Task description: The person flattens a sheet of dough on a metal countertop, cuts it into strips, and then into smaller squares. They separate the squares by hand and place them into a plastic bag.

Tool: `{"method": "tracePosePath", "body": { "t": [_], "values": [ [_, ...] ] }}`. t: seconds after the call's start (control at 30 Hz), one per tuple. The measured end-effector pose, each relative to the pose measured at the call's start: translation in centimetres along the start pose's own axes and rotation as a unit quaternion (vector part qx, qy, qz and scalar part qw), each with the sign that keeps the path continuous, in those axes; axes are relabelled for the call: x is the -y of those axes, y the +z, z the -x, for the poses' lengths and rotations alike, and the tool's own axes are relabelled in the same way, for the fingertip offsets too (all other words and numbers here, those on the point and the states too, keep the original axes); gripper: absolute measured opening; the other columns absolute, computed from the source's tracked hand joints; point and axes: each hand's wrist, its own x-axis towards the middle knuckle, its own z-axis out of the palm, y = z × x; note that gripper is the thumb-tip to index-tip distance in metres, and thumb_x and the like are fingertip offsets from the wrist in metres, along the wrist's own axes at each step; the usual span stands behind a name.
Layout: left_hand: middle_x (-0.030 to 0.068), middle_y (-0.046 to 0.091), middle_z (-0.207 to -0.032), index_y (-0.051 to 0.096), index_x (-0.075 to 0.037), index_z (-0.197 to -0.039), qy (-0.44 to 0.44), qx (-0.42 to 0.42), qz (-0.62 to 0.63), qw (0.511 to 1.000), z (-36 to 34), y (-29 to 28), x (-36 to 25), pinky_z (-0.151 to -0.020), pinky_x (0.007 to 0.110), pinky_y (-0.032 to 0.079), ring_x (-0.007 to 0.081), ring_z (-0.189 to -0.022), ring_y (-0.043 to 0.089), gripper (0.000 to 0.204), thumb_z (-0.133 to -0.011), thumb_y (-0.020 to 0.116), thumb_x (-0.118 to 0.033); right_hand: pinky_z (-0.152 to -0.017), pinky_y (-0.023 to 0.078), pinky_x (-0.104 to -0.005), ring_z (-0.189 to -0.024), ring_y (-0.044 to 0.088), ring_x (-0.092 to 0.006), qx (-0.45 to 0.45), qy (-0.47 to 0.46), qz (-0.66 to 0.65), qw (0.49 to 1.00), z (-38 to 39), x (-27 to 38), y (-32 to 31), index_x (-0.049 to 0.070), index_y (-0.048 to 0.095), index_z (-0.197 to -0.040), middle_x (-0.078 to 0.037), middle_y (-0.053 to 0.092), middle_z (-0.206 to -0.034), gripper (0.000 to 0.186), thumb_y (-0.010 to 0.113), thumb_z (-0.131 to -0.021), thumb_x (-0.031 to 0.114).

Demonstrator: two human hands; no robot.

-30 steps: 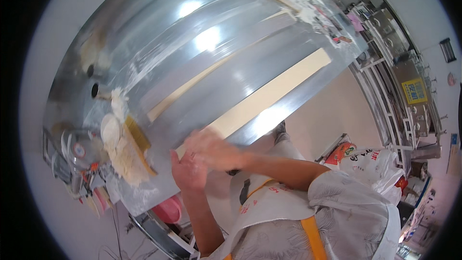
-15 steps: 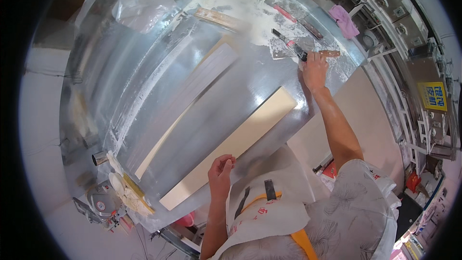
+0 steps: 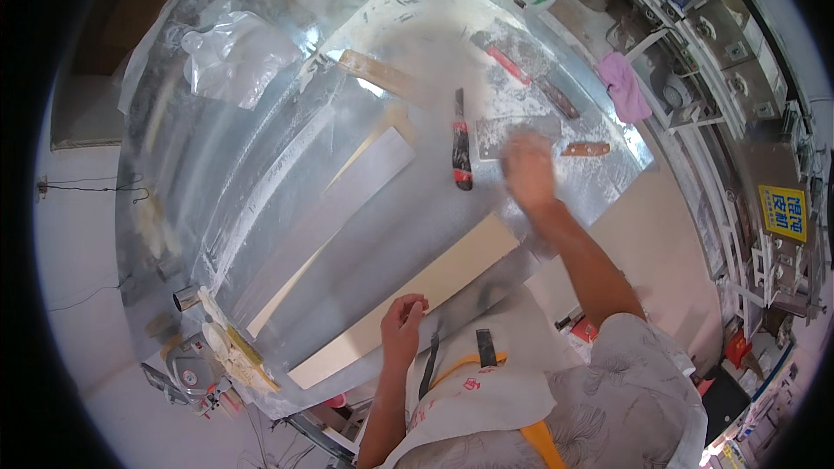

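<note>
Black-red knife (image 3: pixel 461 148) now off cleaver (image 3: pixel 493 139), narrow gap between

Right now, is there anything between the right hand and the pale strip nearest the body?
Nothing visible: only tabletop shows between the blurred right hand and the right end of the pale strip. The red-and-black tool lies left of the hand, off that path.

The metal table (image 3: pixel 369 247) looks glossy, the pale strip (image 3: pixel 452 269) smooth and matt, the brown handle (image 3: pixel 586 149) seemingly wooden.
</note>
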Motion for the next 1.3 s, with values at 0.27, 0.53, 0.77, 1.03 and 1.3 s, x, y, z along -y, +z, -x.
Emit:
{"method": "tracePosePath", "body": {
  "t": [0.27,0.53,0.77,1.03,1.3],
  "values": [
    [0.0099,0.076,-0.107,0.070,-0.001,-0.118,-0.030,-0.029,-0.013,0.999,-0.2,-1.7,2.8,-0.089,0.033,0.058,0.0179,-0.100,0.073,0.019,-0.107,0.061,-0.013,-0.092,0.050,-0.0554,-0.106,0.064,-0.0441,0.113,0.076,0.019,0.990,2.3,-11.4,-5.7,0.005,0.057,-0.117,-0.019,0.068,-0.113,0.038,0.072,-0.082,0.009],
    [0.0095,0.075,-0.107,0.070,0.000,-0.118,-0.007,-0.013,0.016,1.000,0.1,-2.3,2.0,-0.089,0.033,0.058,0.0181,-0.099,0.073,0.020,-0.107,0.061,-0.015,-0.070,0.056,-0.0416,-0.085,0.077,-0.0296,0.269,0.134,-0.288,0.909,3.0,-13.2,-10.3,-0.002,0.064,-0.094,-0.012,0.072,-0.083,0.031,0.082,-0.082,0.020],
    [0.0080,0.075,-0.103,0.071,0.000,-0.116,0.061,-0.007,-0.001,0.998,-0.7,-3.6,4.7,-0.088,0.032,0.057,0.0163,-0.096,0.072,0.019,-0.107,0.060,-0.012,-0.072,0.057,-0.0421,-0.087,0.075,-0.0325,0.150,0.118,-0.103,0.976,8.5,-7.5,-13.9,0.003,0.073,-0.101,-0.012,0.076,-0.092,0.022,0.081,-0.090,0.020],
    [0.0077,0.075,-0.098,0.071,-0.001,-0.114,0.160,-0.018,-0.127,0.979,-1.7,-2.8,4.6,-0.085,0.029,0.055,0.0133,-0.092,0.071,0.016,-0.105,0.061,-0.009,-0.077,0.059,-0.0477,-0.091,0.073,-0.0359,0.002,0.132,0.095,0.987,11.7,-5.4,-9.3,0.004,0.068,-0.118,-0.013,0.073,-0.102,0.028,0.070,-0.098,0.025],
    [0.0067,0.074,-0.099,0.071,0.000,-0.113,0.140,-0.031,-0.105,0.984,-7.3,3.9,-2.9,-0.082,0.029,0.055,0.0116,-0.088,0.068,0.017,-0.106,0.063,-0.013,-0.083,0.056,-0.0464,-0.096,0.069,-0.0377,0.169,0.146,-0.202,0.953,9.4,-8.3,-9.6,0.004,0.069,-0.102,-0.017,0.071,-0.097,0.032,0.072,-0.097,0.035]
  ]
}}
